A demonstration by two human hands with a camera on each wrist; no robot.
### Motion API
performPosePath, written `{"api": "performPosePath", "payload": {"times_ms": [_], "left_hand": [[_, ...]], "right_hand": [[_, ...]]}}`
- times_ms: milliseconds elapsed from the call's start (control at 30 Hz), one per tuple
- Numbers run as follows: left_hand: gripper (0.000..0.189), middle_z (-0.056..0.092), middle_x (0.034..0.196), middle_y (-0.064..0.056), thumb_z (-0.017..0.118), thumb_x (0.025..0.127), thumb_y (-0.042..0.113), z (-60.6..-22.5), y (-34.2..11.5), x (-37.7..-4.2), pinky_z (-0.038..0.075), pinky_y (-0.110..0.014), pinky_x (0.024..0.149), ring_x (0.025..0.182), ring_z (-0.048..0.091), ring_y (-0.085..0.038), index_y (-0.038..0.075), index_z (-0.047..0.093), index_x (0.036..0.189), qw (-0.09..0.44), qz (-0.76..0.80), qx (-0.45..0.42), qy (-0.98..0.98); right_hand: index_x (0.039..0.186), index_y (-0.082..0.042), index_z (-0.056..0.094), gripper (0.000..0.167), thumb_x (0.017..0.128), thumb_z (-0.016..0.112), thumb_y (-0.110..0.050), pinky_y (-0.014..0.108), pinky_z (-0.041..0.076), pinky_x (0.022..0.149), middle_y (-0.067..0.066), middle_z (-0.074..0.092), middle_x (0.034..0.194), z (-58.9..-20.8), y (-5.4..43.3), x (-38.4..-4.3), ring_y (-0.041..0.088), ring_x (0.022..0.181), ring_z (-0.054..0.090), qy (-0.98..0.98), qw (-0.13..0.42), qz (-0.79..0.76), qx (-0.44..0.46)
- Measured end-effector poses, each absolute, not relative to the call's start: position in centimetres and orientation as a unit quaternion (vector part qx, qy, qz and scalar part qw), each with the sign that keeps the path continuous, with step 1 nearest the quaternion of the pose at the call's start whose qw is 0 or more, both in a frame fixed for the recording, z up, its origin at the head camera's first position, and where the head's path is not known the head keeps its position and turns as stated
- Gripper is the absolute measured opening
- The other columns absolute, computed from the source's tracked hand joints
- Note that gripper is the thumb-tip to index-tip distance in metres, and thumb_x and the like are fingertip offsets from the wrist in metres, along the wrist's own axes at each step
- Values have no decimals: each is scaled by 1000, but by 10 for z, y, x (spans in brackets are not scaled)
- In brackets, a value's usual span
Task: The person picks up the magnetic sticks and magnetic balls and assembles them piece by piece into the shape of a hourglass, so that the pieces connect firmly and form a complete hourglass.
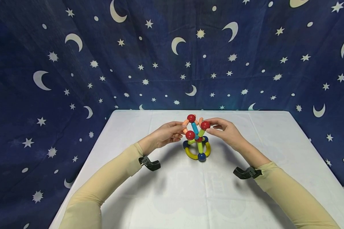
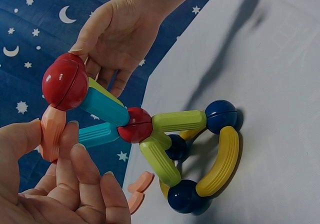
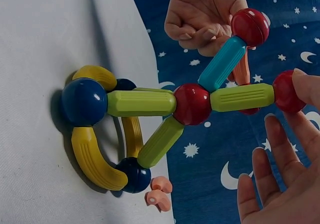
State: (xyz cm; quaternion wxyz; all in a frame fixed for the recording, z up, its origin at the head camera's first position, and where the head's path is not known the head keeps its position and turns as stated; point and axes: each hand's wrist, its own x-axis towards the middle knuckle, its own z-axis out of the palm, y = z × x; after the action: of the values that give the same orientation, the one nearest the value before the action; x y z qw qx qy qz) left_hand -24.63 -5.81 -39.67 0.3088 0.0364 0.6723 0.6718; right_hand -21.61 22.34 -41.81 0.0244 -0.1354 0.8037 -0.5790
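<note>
A magnetic ball-and-rod model stands on the table: a ring of yellow curved rods (image 1: 191, 155) with blue balls (image 1: 202, 157), and lime rods (image 3: 142, 103) rising to a central red ball (image 3: 192, 104). Two teal rods (image 2: 105, 107) and a lime rod (image 3: 242, 98) branch upward to outer red balls. My left hand (image 1: 167, 133) pinches an orange curved rod (image 2: 53, 133) that joins two of these balls. On the other side, my right hand (image 1: 225, 131) grips the red ball (image 3: 289, 91) at the lime rod's end between thumb and finger.
Loose orange curved pieces (image 3: 159, 200) lie on the table behind the model. The table (image 1: 172, 194) has a white cover. A dark blue curtain (image 1: 160, 63) with moons and stars hangs around its back and sides.
</note>
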Motion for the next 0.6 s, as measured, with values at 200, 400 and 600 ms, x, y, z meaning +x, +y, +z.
{"api": "performPosePath", "payload": {"times_ms": [200,400,600], "left_hand": [[50,67,96,-2,67,101,28,-397,-58,-247,52,-31,84,79,60,-14,4,52,143,307,673,36,671],[49,67,96,-2,67,102,27,-398,-58,-246,53,-29,81,78,60,-14,4,52,142,307,676,35,669],[47,67,95,-2,66,102,26,-398,-58,-246,53,-28,80,77,59,-14,4,52,141,308,678,35,667]], "right_hand": [[133,-9,65,47,93,78,-28,49,44,99,7,66,128,-418,223,-215,29,115,56,801,27,-584,-131],[135,-9,64,47,94,77,-27,45,46,96,6,65,128,-419,224,-214,29,113,58,796,28,-589,-137],[136,-9,63,46,95,75,-27,43,47,95,6,64,129,-420,225,-213,28,111,59,796,31,-588,-139]]}}
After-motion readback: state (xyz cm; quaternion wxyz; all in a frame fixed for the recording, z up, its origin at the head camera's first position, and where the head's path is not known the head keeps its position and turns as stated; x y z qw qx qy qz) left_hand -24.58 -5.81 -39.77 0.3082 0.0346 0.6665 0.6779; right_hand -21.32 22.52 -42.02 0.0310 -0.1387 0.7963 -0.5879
